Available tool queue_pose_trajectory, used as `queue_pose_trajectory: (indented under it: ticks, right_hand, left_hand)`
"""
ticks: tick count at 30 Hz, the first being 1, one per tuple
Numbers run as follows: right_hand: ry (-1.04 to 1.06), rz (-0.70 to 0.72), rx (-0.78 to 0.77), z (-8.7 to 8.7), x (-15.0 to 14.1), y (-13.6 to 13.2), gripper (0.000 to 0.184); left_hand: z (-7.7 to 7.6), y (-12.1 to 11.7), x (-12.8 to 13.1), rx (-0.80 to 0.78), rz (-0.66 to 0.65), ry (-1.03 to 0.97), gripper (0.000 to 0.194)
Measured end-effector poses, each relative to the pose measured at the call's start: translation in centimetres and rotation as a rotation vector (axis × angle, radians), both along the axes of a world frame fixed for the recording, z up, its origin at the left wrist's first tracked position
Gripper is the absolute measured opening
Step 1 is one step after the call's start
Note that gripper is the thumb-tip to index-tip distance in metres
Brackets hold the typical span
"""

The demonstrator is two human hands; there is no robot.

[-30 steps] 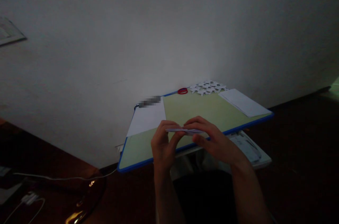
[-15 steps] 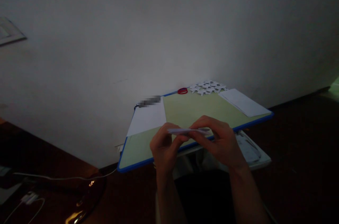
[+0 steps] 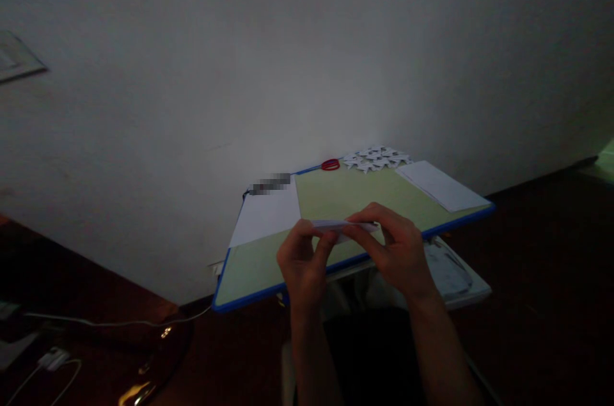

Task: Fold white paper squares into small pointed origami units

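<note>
My left hand [image 3: 303, 260] and my right hand [image 3: 396, 246] both pinch a small folded piece of white paper [image 3: 336, 226], held level just above the near edge of a green board with a blue rim [image 3: 336, 198]. The left fingers grip its left end, the right fingers its right end. On the board lie a white sheet [image 3: 266, 214] at the left, another white sheet [image 3: 439, 185] at the right, and a pile of white cut-paper shapes [image 3: 377, 158] at the far edge beside red scissor handles [image 3: 330, 165].
A pale wall rises right behind the board. A white object [image 3: 448, 272] lies under the board's right side. At the lower left, a white cable [image 3: 96, 321] and a charger [image 3: 50, 360] rest on a dark brown surface. The room is dim.
Both hands have lifted the folded paper slightly up and away from me. The right hand's fingers have shifted along the paper's right end.
</note>
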State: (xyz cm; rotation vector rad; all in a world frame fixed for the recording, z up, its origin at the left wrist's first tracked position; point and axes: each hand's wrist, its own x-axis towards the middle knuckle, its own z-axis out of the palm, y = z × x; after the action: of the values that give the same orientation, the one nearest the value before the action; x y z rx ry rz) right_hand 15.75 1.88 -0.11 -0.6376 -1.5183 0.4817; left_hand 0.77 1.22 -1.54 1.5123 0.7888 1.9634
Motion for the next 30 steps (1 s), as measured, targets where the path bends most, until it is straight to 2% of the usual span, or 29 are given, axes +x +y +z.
queue_pose_trajectory:
  ticks: [7,13,19,22,26,30]
  right_hand:
    - [-0.023,-0.014,0.024,0.1,-0.5,-0.2,0.008]
    - [0.112,-0.027,-0.061,-0.4,-1.1,0.6,0.004]
    - [0.19,0.032,-0.132,-0.9,-1.6,1.0,0.01]
    - [0.219,0.068,-0.177,-1.1,-1.6,0.9,0.021]
    - [0.196,0.104,-0.196,-1.2,-1.4,1.0,0.014]
    - [0.193,0.129,-0.196,-1.3,-1.3,1.1,0.01]
  left_hand:
    - [-0.1,0.4,0.0,0.061,-0.017,-0.042,0.014]
    - [0.1,1.0,0.1,0.0,-0.016,-0.002,0.009]
    - [0.1,1.2,-0.2,0.004,0.039,0.002,0.011]
    - [-0.1,1.1,-0.2,-0.051,0.045,-0.011,0.014]
    - [-0.2,1.1,-0.2,-0.153,0.023,0.015,0.022]
    - [-0.4,1.0,-0.4,-0.174,-0.023,0.038,0.015]
